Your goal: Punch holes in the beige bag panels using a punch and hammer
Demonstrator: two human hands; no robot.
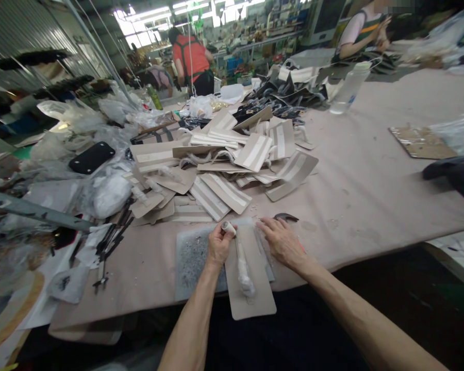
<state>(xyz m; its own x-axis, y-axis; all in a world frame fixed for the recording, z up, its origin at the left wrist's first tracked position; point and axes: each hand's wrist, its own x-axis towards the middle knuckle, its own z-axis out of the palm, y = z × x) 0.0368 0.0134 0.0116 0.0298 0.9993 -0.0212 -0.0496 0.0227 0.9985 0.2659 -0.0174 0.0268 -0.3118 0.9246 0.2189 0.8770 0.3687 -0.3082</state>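
Note:
My left hand (218,246) is closed around a white cylindrical piece (228,228), its round end facing up. Under it lies a beige rounded panel (252,301) that overhangs the table's front edge. Along the panel runs a pale handle (244,273) partly wrapped in clear plastic. My right hand (280,241) is open, palm down, fingers stretched beside the panel's upper right edge. Just beyond its fingers lies a dark curved tool (288,217), partly hidden by the hand. Below the panel is a grey, speckled board (191,268).
Beige panels with white strips (255,152) form a heap ahead. Plastic bags (112,196) and dark slim tools (114,242) lie to the left. A clear bottle (350,88) stands at the back right. One person in red (193,59) and another person (361,31) are farther off.

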